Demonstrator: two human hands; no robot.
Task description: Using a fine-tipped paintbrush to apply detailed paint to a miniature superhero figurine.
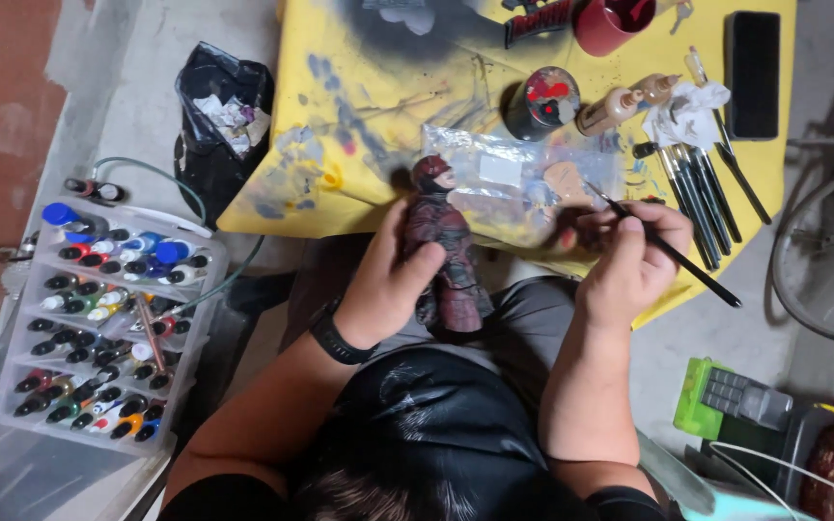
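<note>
Gripping a matte figurine (446, 256) (dark red), left hand (393, 285).

Grey concrete floor (147, 58) under a table with a paint-stained yellow cover (340, 116).

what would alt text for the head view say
Seen from above, a seated person's left hand grips a dark red figurine while the right hand holds a thin black brush near it. In front is a paint-stained yellow table with spare brushes; a rack of paint bottles stands at the person's left.
</note>
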